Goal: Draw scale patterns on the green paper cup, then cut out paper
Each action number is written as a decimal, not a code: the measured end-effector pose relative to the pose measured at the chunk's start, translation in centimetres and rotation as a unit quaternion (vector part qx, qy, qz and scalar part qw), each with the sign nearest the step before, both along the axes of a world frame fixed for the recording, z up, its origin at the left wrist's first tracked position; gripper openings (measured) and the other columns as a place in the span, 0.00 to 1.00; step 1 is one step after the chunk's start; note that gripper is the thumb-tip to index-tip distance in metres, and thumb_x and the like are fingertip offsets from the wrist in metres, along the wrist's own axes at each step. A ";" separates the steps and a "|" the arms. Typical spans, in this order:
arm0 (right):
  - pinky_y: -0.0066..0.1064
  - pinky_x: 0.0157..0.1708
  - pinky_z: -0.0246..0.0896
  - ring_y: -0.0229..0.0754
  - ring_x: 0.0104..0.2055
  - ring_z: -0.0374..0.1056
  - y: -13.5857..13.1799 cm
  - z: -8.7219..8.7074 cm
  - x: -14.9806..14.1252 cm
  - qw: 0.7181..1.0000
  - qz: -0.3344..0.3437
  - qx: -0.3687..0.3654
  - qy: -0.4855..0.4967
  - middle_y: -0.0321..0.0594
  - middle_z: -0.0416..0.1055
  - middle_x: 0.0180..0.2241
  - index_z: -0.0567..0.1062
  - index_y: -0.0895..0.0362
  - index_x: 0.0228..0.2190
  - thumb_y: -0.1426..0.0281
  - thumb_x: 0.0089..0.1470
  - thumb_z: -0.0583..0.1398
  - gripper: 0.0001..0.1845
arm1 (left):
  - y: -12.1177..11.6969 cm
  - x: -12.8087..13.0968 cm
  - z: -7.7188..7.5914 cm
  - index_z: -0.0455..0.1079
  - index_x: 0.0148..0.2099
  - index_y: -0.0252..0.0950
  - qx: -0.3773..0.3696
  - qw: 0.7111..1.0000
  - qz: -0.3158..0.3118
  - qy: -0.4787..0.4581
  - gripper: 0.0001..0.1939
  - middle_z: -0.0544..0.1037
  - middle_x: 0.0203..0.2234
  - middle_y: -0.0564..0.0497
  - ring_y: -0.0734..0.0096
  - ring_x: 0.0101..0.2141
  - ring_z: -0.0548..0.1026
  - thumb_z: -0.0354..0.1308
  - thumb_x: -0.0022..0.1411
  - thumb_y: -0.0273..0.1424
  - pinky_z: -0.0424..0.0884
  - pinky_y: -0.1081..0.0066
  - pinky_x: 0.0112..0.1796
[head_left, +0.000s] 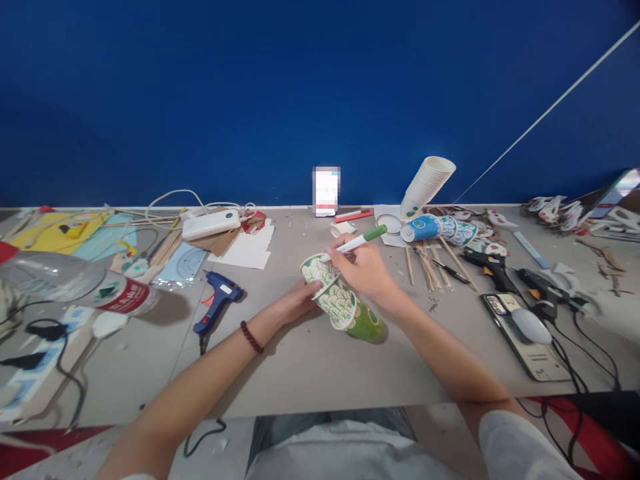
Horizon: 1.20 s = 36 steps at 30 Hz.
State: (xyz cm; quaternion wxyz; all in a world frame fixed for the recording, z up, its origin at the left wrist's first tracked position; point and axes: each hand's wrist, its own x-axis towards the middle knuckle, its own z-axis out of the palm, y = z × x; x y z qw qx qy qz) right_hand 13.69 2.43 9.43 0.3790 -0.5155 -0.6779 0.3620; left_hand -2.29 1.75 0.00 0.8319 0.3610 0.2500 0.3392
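Both forearms (215,363) aslant inward, right hand (364,268) around marker (356,243).

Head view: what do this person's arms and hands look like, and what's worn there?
The left hand and right hand are ungloved. A dark red beaded bracelet circles the left wrist; the right wrist is bare. A pale short sleeve shows on the right arm.

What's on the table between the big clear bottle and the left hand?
A blue glue gun lies between the bottle and left hand, in the head view.
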 end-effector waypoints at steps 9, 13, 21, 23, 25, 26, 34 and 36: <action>0.32 0.27 0.63 0.40 0.27 0.69 0.1 -0.2 0.0 1.000 -0.007 0.017 -0.005 0.37 0.72 0.24 0.69 0.54 0.29 0.61 0.55 0.54 0.11 | 0.0 0.0 0.1 0.69 0.50 0.33 -0.001 1.000 0.006 0.007 0.30 0.75 0.46 0.38 0.50 0.48 0.70 0.65 0.46 0.44 0.59 0.55 0.51; 0.30 0.24 0.59 0.38 0.24 0.67 0.0 0.0 -0.1 0.999 -0.010 0.031 -0.016 0.35 0.70 0.21 0.69 0.55 0.28 0.62 0.55 0.54 0.11 | -0.1 0.1 0.4 0.68 0.50 0.32 0.002 1.000 0.007 0.012 0.32 0.75 0.46 0.38 0.50 0.48 0.70 0.66 0.46 0.44 0.59 0.55 0.51; 0.31 0.26 0.58 0.39 0.25 0.67 -0.2 0.2 -0.2 0.999 -0.004 0.032 -0.024 0.35 0.70 0.22 0.70 0.55 0.27 0.63 0.54 0.55 0.10 | 0.0 0.0 -0.3 0.69 0.50 0.32 0.005 1.000 0.006 0.011 0.31 0.75 0.45 0.38 0.51 0.47 0.71 0.65 0.46 0.44 0.60 0.55 0.50; 0.32 0.28 0.59 0.40 0.27 0.68 -0.3 0.2 -0.1 0.999 -0.003 0.032 -0.032 0.36 0.72 0.23 0.71 0.55 0.27 0.63 0.54 0.55 0.10 | 0.0 -0.1 -0.4 0.69 0.49 0.32 0.005 1.000 0.007 0.015 0.31 0.75 0.45 0.38 0.51 0.46 0.71 0.65 0.46 0.45 0.60 0.55 0.49; 0.32 0.29 0.59 0.40 0.28 0.68 -0.3 0.2 -0.1 0.999 0.000 0.026 -0.038 0.37 0.73 0.24 0.71 0.55 0.27 0.63 0.53 0.55 0.09 | 0.1 -0.1 -0.4 0.69 0.49 0.33 0.004 1.000 0.008 0.017 0.31 0.75 0.46 0.38 0.51 0.46 0.72 0.65 0.46 0.45 0.60 0.55 0.49; 0.32 0.29 0.59 0.40 0.28 0.68 -0.3 0.2 -0.1 0.999 0.001 0.022 -0.039 0.37 0.73 0.24 0.71 0.55 0.27 0.63 0.53 0.55 0.09 | 0.1 -0.1 -0.3 0.68 0.49 0.33 0.003 1.000 0.007 0.016 0.31 0.75 0.45 0.38 0.51 0.46 0.72 0.65 0.46 0.44 0.60 0.55 0.49; 0.31 0.26 0.59 0.39 0.26 0.68 -0.2 0.3 -0.1 1.000 -0.003 0.010 -0.012 0.36 0.72 0.23 0.70 0.55 0.28 0.63 0.54 0.55 0.10 | 0.0 -0.1 -0.4 0.68 0.50 0.32 0.000 1.000 0.005 0.014 0.31 0.75 0.44 0.38 0.51 0.47 0.71 0.64 0.47 0.44 0.59 0.56 0.50; 0.30 0.24 0.59 0.38 0.23 0.67 -0.1 0.1 0.0 1.000 -0.003 -0.010 0.004 0.36 0.71 0.22 0.69 0.55 0.29 0.61 0.54 0.55 0.11 | 0.0 -0.1 -0.5 0.68 0.51 0.32 0.000 1.000 0.006 0.014 0.31 0.75 0.45 0.38 0.51 0.48 0.71 0.65 0.47 0.44 0.59 0.56 0.50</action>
